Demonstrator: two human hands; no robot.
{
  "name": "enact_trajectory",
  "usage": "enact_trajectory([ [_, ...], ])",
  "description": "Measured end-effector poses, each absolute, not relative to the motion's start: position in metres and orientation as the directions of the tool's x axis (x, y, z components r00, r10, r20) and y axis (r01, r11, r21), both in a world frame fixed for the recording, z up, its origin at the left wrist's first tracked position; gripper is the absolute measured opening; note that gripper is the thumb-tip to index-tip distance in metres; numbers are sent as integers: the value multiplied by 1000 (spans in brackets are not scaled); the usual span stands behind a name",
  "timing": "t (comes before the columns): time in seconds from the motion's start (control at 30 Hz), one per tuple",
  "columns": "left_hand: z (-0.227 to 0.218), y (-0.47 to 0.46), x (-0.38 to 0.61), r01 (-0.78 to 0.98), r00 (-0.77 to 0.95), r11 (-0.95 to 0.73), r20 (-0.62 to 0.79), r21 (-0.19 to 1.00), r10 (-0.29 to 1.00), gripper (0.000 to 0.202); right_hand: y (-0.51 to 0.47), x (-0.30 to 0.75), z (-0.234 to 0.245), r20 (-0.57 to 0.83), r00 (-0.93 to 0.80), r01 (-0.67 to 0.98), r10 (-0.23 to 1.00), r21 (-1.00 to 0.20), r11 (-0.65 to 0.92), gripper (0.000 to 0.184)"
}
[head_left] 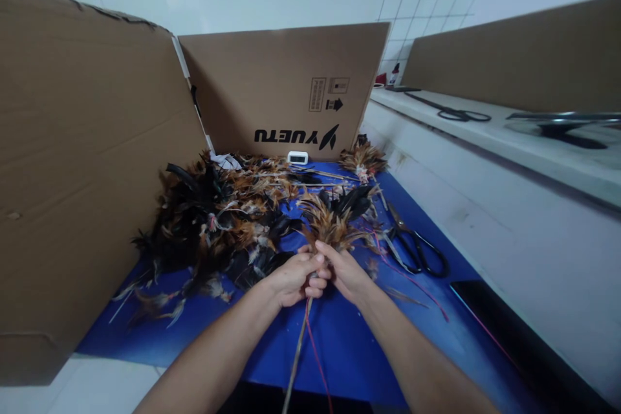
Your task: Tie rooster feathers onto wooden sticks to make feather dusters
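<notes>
My left hand [297, 277] is closed around the base of a bunch of brown and black feathers [334, 218]. Against it, my right hand [342, 270] presses with its fingers on the same feather base. A thin stick [297, 352] comes out below my hands toward me, with a red string [315, 346] hanging beside it. The feathers fan out away from me, above my fingers. How the stick and string meet the feathers is hidden by my hands.
A heap of loose feathers [213, 220] lies left on the blue table [349, 349]. Scissors [417, 249] lie right, near a black phone-like slab [504, 330]. Behind stand a small white digital display [297, 158], another feather bunch [363, 158] and cardboard walls [272, 90]. More scissors [451, 111] rest on a ledge.
</notes>
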State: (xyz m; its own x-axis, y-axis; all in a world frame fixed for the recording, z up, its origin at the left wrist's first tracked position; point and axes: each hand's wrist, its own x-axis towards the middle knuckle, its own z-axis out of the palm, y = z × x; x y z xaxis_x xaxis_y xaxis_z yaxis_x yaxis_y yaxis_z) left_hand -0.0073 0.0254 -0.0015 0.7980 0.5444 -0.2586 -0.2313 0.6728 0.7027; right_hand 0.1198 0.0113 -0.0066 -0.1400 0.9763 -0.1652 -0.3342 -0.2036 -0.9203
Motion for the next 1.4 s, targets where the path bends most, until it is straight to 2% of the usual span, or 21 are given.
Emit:
enact_trajectory([
  [0.2, -1, 24, -6, -223, 785, 657, -267, 720, 559, 35, 12, 121, -9, -223, -144, -328, 964, -909, -259, 39],
  [0.4, -3, 30, -11, -292, 753, 618, -223, 730, 620, 32, -3, 125, 0, -206, -148, -386, 967, -888, -248, 33],
  [0.47, -5, 32, -12, -314, 723, 597, -222, 738, 654, 34, -16, 124, 2, -217, -183, -305, 959, -915, -265, 39],
  [0.6, -6, 35, -13, -354, 708, 592, -207, 724, 676, 35, -48, 116, -3, -256, -174, -35, 951, -963, -266, 76],
  [0.63, -6, 35, -13, -360, 706, 594, -207, 719, 678, 34, -55, 114, -5, -273, -185, 35, 944, -962, -271, 77],
  [0.67, -5, 35, -13, -366, 703, 596, -207, 715, 680, 34, -61, 113, -6, -287, -195, 106, 938, -957, -271, 71],
  [0.77, -4, 34, -13, -377, 695, 598, -210, 707, 687, 32, -72, 115, -4, -286, -204, 261, 936, -938, -229, 34],
  [0.8, -3, 33, -13, -377, 696, 599, -211, 706, 687, 32, -74, 118, -3, -270, -195, 288, 943, -935, -207, 28],
  [1.0, -4, 32, -11, -396, 674, 590, -214, 703, 707, 32, -79, 119, -5, -130, -108, 394, 986, -916, -77, 24],
  [1.13, -6, 32, -11, -410, 673, 598, -214, 688, 708, 32, -84, 108, -15, -120, -138, 467, 983, -883, -42, 16],
  [1.2, -6, 33, -11, -410, 670, 600, -219, 687, 709, 30, -85, 106, -15, -117, -161, 472, 980, -881, -28, 20],
  [1.3, -4, 33, -12, -406, 652, 591, -233, 697, 722, 26, -87, 113, -6, -126, -173, 394, 977, -918, -48, 21],
  [1.4, -3, 32, -11, -394, 642, 578, -236, 714, 729, 25, -90, 123, 5, -161, -170, 189, 972, -974, -129, 25],
])
